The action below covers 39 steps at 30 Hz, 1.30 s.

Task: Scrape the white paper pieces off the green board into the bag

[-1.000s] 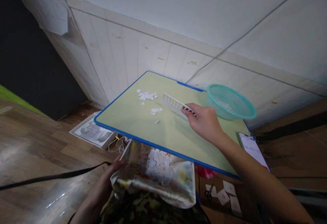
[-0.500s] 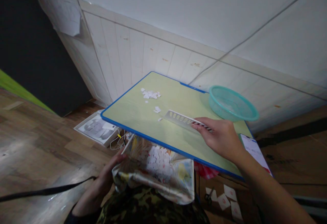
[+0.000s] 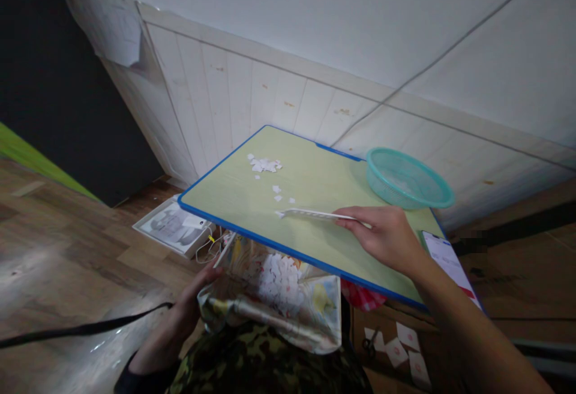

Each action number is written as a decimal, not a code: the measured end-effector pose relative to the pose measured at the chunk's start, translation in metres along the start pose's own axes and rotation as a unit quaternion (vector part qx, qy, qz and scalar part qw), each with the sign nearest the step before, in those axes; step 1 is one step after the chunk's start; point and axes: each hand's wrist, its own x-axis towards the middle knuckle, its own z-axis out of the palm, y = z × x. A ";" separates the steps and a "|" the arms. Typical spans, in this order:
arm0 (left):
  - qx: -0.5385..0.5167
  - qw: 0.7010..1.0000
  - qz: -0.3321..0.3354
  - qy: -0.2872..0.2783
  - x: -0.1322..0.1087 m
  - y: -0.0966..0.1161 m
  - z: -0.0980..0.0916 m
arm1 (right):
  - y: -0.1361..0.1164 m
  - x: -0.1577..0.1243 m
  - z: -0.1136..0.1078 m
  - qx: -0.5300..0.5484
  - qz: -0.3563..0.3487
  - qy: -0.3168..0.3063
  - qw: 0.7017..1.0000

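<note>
the right hand (image 3: 387,238) holds a thin, rigid white plastic strip (image 3: 310,214) by its near end, fingers (image 3: 348,221) pressed together and pinching it. the strip lies low over the worktop (image 3: 234,199), a smooth pale green board with a blue rim, and is seen almost edge-on as a flat sliver. a few small white paper bits (image 3: 276,189) lie just beyond its far tip, and a larger loose heap (image 3: 264,165) lies further back. at the far right corner stands a round teal mesh basket (image 3: 407,179), shallow and see-through.

below the near rim, the left hand (image 3: 193,298) grips the edge of a crinkled, glossy printed bag (image 3: 324,313), fingers curled shut on it. the open bag holds a mound of white bits (image 3: 279,277) of the same kind.

compared with one second ago, the strip has come from beside the heap toward the near rim. its row of slots, then plainly visible, has tipped flat out of sight. the right hand has drawn back with it. the left hand keeps its grip on the bag.
</note>
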 end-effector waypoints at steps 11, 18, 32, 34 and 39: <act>0.006 0.999 0.031 -0.043 0.003 0.003 -0.010 | 0.004 -0.010 0.016 -0.021 0.032 0.034 0.999; 0.024 0.998 0.054 -0.020 0.001 0.012 -0.018 | -0.005 0.005 0.021 -0.026 0.024 0.055 0.998; 0.015 0.999 0.032 -0.029 -0.007 0.016 -0.014 | -0.022 -0.020 0.022 -0.029 -0.078 0.016 0.996; 0.017 0.999 0.040 -0.021 -0.008 0.015 -0.013 | -0.025 -0.023 0.021 -0.027 -0.076 0.018 0.997; 0.011 0.999 0.040 -0.017 -0.003 0.013 -0.014 | -0.029 -0.025 0.013 -0.020 -0.051 0.007 0.998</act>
